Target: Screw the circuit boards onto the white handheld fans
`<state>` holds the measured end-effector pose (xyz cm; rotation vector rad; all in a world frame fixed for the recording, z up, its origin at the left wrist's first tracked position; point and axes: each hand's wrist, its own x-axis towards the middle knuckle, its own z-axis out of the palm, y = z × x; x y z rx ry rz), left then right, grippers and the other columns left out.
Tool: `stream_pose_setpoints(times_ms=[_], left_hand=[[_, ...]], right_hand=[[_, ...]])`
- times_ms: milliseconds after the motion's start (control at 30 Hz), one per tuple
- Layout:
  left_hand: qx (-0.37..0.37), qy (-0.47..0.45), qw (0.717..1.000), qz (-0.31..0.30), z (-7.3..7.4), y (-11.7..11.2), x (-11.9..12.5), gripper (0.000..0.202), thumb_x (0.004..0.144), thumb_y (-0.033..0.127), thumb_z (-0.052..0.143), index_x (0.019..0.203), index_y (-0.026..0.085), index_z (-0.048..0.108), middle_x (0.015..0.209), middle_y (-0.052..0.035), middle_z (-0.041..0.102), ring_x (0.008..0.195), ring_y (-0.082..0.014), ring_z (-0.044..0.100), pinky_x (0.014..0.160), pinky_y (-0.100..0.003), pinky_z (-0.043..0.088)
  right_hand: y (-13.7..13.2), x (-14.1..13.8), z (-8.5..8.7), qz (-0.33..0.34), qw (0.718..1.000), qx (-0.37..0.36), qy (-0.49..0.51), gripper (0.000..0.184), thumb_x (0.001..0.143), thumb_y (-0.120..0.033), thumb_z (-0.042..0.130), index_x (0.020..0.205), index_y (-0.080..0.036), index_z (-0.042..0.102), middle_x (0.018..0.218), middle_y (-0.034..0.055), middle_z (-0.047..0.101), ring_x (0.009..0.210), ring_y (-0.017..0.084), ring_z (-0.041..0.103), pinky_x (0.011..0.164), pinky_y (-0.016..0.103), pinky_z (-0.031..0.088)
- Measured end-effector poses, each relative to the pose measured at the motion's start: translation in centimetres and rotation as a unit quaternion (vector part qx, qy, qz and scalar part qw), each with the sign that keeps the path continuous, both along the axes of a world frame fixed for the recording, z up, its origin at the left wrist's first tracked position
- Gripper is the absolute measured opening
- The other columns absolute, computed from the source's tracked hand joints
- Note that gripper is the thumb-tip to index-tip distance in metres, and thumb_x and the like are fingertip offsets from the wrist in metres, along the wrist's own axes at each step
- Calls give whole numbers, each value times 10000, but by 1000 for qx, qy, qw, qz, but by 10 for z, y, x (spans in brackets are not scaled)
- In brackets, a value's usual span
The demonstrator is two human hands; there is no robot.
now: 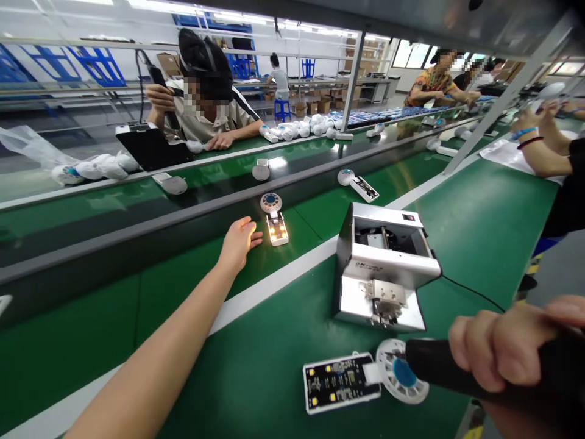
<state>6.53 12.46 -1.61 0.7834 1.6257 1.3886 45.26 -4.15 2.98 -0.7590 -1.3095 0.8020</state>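
Observation:
My left hand (238,242) reaches over the green conveyor belt (183,268), fingers apart with nothing in them. Just right of its fingertips, apart from them, lies a small device (277,230) with a round white head and glowing lights on its exposed circuit board. At the lower right my right hand (503,350) is wrapped round a black electric screwdriver (439,363). Its front end overlaps the round head of a second open device (342,383), whose black board lies face up on the green worktop. Whether the tip touches it I cannot tell.
A silver screw feeder (388,262) stands on the worktop above the second device. More devices (359,185) lie along the belt. Across it, a co-worker (205,97) holds a black tool beside several wrapped parts (297,129). Another person's arms (543,140) are at right.

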Motion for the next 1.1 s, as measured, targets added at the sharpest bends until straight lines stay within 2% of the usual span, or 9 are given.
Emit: stream_pose_setpoints(times_ms=[33, 100, 167, 267, 367, 467, 633, 867, 1100], left_hand=[[3, 20, 1000, -7, 2, -21, 4, 400, 910, 226, 648, 1299, 163, 579, 1248, -116, 635, 797, -124, 677, 745, -261, 575], [7, 64, 997, -41, 6, -66, 14, 355, 875, 278, 689, 1208, 165, 637, 1098, -72, 679, 811, -148, 673, 770, -286, 571], [12, 159, 979, -128, 9, -115, 29, 329, 870, 361, 691, 1145, 179, 671, 999, -53, 707, 859, -194, 685, 847, -352, 573], [65, 295, 910, -284, 8, -183, 56, 305, 938, 419, 596, 1156, 222, 675, 1061, -70, 726, 970, -242, 693, 919, -424, 572], [123, 365, 834, -395, 0, -224, 77, 394, 920, 420, 670, 1287, 282, 629, 1253, -83, 693, 1137, -287, 657, 956, -456, 575], [168, 426, 787, -414, -16, -234, 88, 475, 919, 359, 700, 1374, 303, 578, 1361, -90, 648, 1214, -317, 611, 980, -499, 567], [205, 448, 783, -379, -36, -224, 92, 336, 988, 294, 596, 1319, 240, 596, 1275, -105, 682, 1122, -289, 645, 931, -467, 586], [233, 461, 766, -382, -34, -227, 96, 320, 997, 262, 572, 1314, 217, 578, 1261, -109, 668, 1099, -277, 647, 903, -446, 590], [234, 451, 764, -398, -32, -224, 107, 329, 992, 232, 577, 1319, 199, 560, 1262, -121, 643, 1104, -282, 616, 913, -452, 577]], right_hand=[[-6, -13, 13, -17, 998, 8, 54, 269, 917, -473, 540, 1164, -387, 603, 479, -31, 370, 302, 182, 324, 293, 364, 336], [-17, -34, 35, 9, 997, 33, 74, 309, 851, -366, 684, 1146, -306, 617, 560, -10, 514, 391, 185, 444, 351, 355, 437], [-24, -46, 49, 7, 996, 7, 90, 300, 854, -307, 736, 1125, -265, 614, 643, 5, 598, 505, 194, 537, 476, 368, 528], [-24, -53, 56, 4, 993, 3, 114, 268, 849, -259, 772, 1068, -238, 620, 670, -3, 641, 549, 185, 578, 554, 354, 554], [-18, -56, 56, -15, 992, 27, 122, 255, 837, -221, 752, 1045, -238, 606, 660, -30, 652, 517, 173, 582, 542, 340, 535], [-10, -61, 58, -38, 993, 29, 108, 255, 833, -215, 728, 1034, -237, 573, 649, -53, 643, 521, 168, 593, 563, 339, 526], [1, -68, 61, -56, 993, 65, 85, 265, 825, -256, 725, 1010, -248, 536, 634, -73, 615, 499, 163, 586, 548, 348, 519], [18, -73, 55, -44, 993, 67, 90, 257, 826, -253, 736, 988, -259, 537, 631, -73, 622, 496, 158, 578, 540, 357, 519], [23, -79, 50, -17, 992, 93, 82, 237, 844, -224, 757, 988, -246, 570, 664, -62, 635, 496, 146, 582, 512, 336, 526]])
